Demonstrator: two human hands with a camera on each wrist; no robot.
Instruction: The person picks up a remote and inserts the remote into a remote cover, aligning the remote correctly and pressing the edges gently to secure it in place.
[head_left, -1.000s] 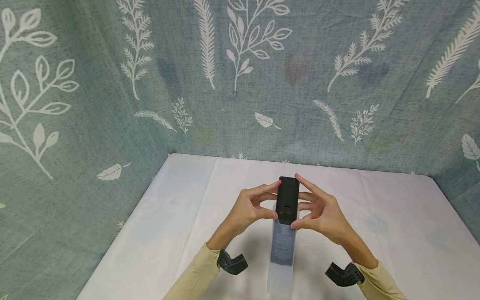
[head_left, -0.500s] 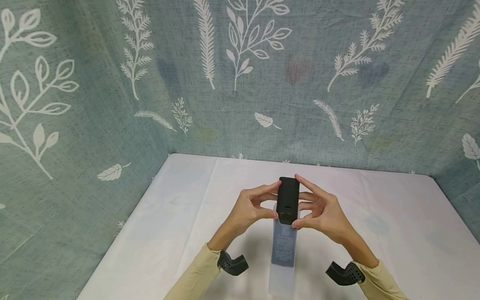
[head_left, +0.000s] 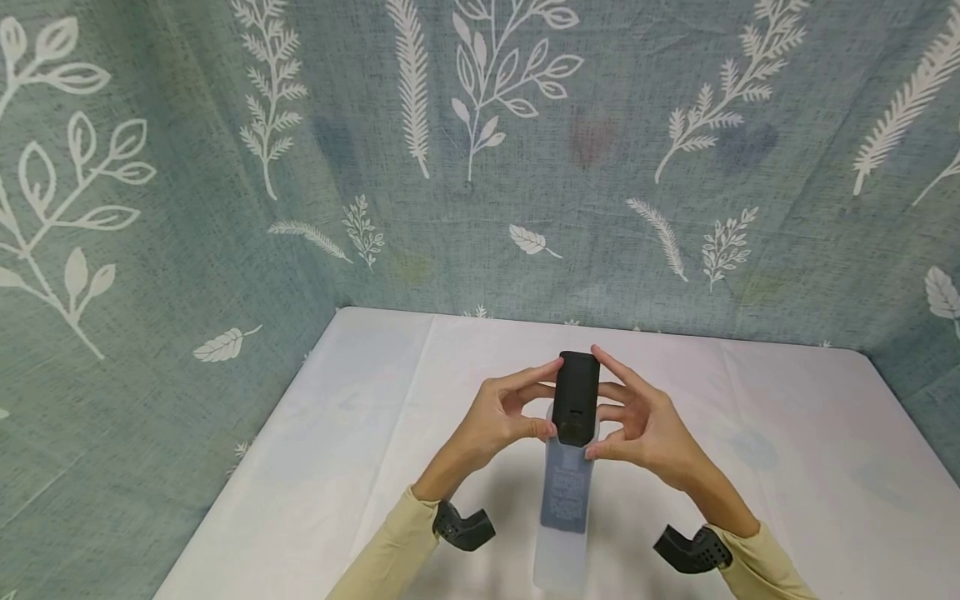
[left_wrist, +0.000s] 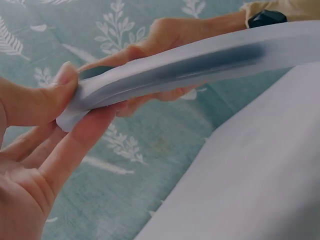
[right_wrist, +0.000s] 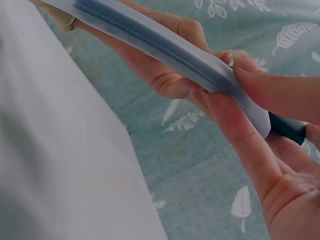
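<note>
A black remote control [head_left: 576,392], its back with a small slot facing up, is partly inside a long translucent whitish sleeve [head_left: 561,562]. Its upper end sticks out bare; the covered part shows bluish, with printed text, through the sleeve. My left hand [head_left: 504,417] pinches it from the left side, thumb near the sleeve's mouth and fingertip by the remote's top corner. From the other side my right hand [head_left: 647,427] pinches it in the same way. In the right wrist view, thumb and fingers grip the sleeve [right_wrist: 200,65] near its mouth, with the remote's dark end [right_wrist: 287,128] protruding.
Beneath the hands lies a white-covered table [head_left: 360,433]. A green-blue curtain with white leaf prints [head_left: 450,208] stands behind it and along the left. Each wrist wears a black camera mount [head_left: 465,527].
The remote and sleeve shift very slightly and the remote's bare end sits a touch higher. Both hands keep nearly the same grip and place.
</note>
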